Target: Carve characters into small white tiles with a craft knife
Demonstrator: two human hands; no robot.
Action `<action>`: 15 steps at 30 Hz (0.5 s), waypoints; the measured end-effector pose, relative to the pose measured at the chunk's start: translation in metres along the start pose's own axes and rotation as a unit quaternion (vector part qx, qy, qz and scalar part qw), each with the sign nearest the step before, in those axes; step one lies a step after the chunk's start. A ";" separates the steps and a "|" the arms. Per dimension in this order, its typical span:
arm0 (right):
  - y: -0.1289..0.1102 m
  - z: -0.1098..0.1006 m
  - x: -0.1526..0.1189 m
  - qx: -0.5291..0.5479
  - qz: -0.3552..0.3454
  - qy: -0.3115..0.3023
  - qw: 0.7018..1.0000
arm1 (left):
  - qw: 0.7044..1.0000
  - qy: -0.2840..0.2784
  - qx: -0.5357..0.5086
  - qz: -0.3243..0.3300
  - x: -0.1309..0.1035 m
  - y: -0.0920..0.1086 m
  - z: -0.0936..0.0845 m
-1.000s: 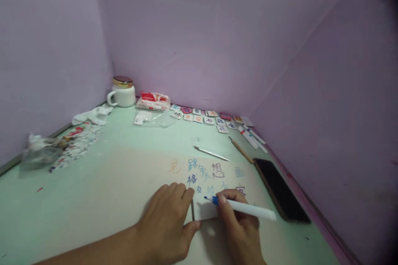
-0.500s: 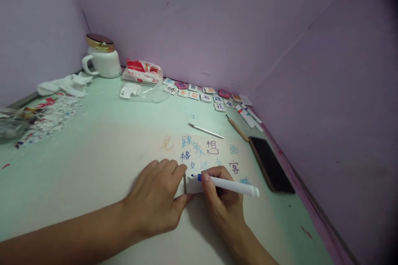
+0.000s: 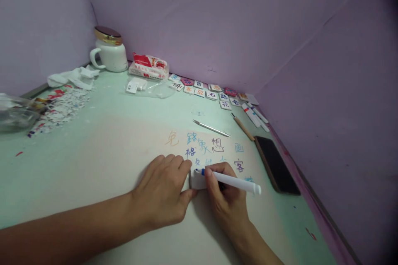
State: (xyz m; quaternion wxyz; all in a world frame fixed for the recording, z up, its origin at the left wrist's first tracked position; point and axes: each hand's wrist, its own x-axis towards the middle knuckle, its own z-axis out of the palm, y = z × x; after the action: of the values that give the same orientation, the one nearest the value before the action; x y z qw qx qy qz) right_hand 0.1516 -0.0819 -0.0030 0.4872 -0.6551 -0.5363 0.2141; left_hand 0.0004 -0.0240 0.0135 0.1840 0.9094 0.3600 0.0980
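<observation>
My left hand [image 3: 166,186] is closed at the near middle of the table, thumb and fingertips pinching the left edge of a small white block [image 3: 197,181]. Between the thumb and fingers of my right hand [image 3: 228,198] is a white marker [image 3: 234,180] with a blue collar. Its dark tip points left, at the upper part of the block's face. The right fingers cover the block's right side. Handwritten characters in several colours, such as a dark one [image 3: 217,145], mark the pale surface just beyond my hands.
A phone [image 3: 276,165] lies to the right. Beyond the writing are a craft knife [image 3: 211,128], a wooden-handled tool [image 3: 243,127], more markers [image 3: 251,115] and several character tiles [image 3: 212,95]. A lidded mug [image 3: 112,56], a red-white packet [image 3: 149,66] and white scraps [image 3: 66,109] sit farther back.
The view has shifted slightly, so everything appears a little farther right and higher. The marker tip stays near the block's upper left, and both hands keep their hold.
</observation>
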 end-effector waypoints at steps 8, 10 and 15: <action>0.002 -0.002 0.000 -0.018 -0.031 -0.009 0.999 | 1.000 0.002 0.000 0.002 0.001 0.000 -0.001; 0.001 0.000 -0.001 -0.015 -0.013 0.006 1.000 | 1.000 0.003 -0.002 0.001 0.001 -0.001 -0.001; 0.001 0.000 -0.001 -0.020 -0.035 -0.004 0.999 | 1.000 0.004 0.001 0.004 0.001 -0.001 0.000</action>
State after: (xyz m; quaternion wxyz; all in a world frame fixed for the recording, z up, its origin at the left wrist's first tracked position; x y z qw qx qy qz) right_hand 0.1519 -0.0825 -0.0039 0.4789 -0.6449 -0.5648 0.1889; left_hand 0.0005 -0.0229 0.0128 0.1816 0.9105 0.3572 0.1023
